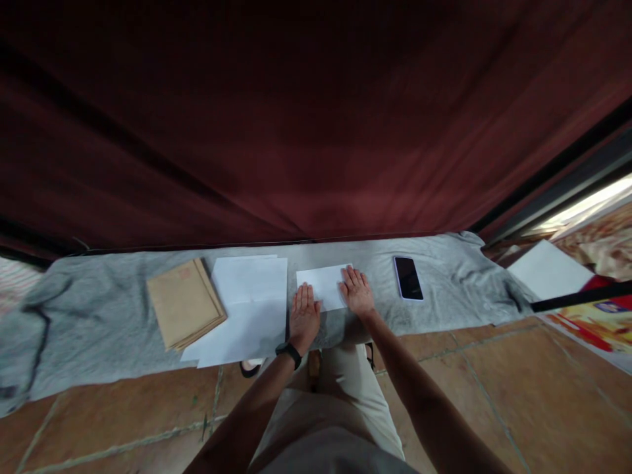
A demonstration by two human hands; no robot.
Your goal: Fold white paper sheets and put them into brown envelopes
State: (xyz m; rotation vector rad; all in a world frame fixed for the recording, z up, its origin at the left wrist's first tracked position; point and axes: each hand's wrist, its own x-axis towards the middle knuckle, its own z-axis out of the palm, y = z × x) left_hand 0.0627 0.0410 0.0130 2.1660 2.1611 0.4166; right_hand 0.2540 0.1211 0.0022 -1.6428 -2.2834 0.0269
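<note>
Two bare hands are showing in the head view, both working at a small white paper (324,285) that is lying flat at the middle of a grey cloth (459,289). The left hand (305,319), wearing a black wristband (289,354), is lying open, palm down, fingers nearly together, covering the paper's near left corner. The right hand (357,291) is also lying open, fingers slightly spread, covering the right end. Neither hand is gripping anything; both are appearing to press down.

Left of the paper, larger white sheets (251,309) are lying overlapped, and a stack of brown envelopes (185,303) is covering part of their left side. To the right, a smartphone (409,278) is resting apart from the right hand. Beyond the far edge of the cloth, a dark red curtain (316,131) is hanging.

Handling assessment: the paper is looking light, thin and probably folded, though any crease is not showing clearly. It is likely offering little stiffness, sliding easily on the cloth and creasing under careless pressure. The exposed far left corner is presenting a suitable hold for a thumb-and-finger pinch, with the other hand steadying the right end.
</note>
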